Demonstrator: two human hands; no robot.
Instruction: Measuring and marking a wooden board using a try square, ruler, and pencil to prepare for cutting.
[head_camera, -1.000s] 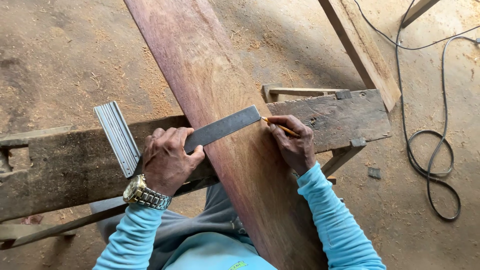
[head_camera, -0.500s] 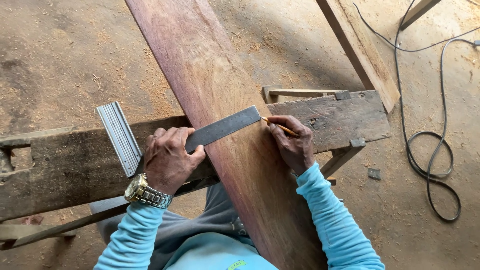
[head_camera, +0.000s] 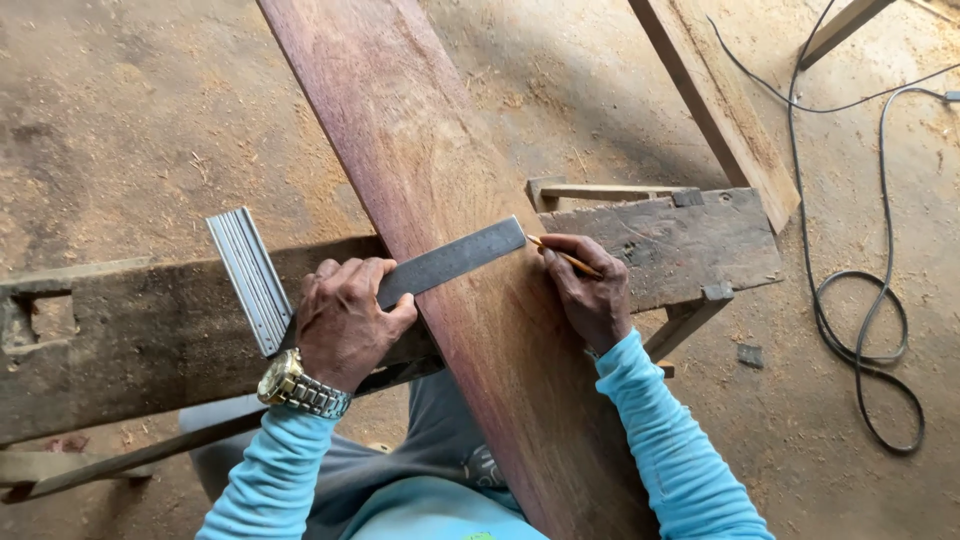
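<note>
Left to right: the left hand (head_camera: 345, 320) presses the grey steel try square (head_camera: 420, 272) flat across the long reddish-brown plank (head_camera: 470, 300) on the weathered grey wooden bench (head_camera: 130, 340); the right hand's (head_camera: 592, 292) grip pinches a yellow pencil (head_camera: 565, 257), its tip unmoved at the blade's end, the line apparently just begun.

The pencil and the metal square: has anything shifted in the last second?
Nothing visibly changed. The left hand still presses the square on the reddish plank, and the right hand still holds the pencil at the blade's end.
</note>
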